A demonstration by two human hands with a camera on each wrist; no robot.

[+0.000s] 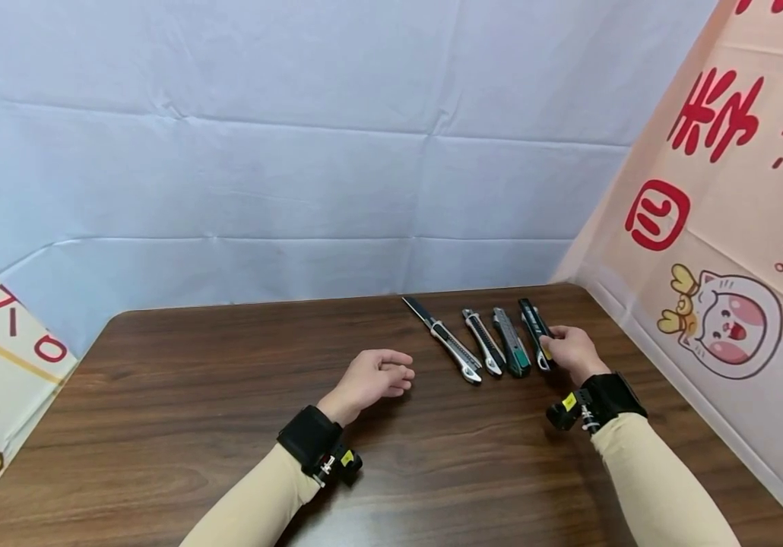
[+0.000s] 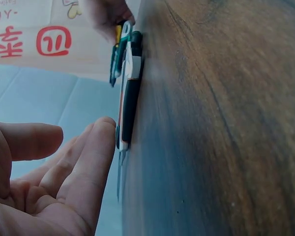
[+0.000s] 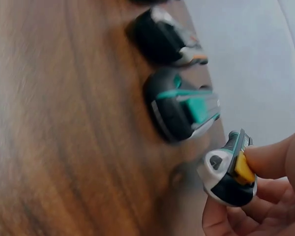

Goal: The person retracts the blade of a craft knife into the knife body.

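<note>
My right hand [image 1: 575,353] grips a dark utility knife [image 1: 534,330] at the right end of a row. In the right wrist view, the thumb presses against its yellow slider [image 3: 244,169], and fingers curl under the handle. Beside it lies a grey and green utility knife [image 1: 511,342]. Left of that come a white and black utility knife [image 1: 483,340] and a longer one [image 1: 455,350] with its dark blade [image 1: 419,310] extended. My left hand [image 1: 374,380] hovers over the table left of the row, fingers loosely bent, holding nothing.
The brown wooden table [image 1: 200,403] has a pale cloth [image 1: 296,182] hanging behind its far edge. Printed banners stand on the right [image 1: 727,228] and left [image 1: 8,365]. Each wrist wears a black strap with a small camera.
</note>
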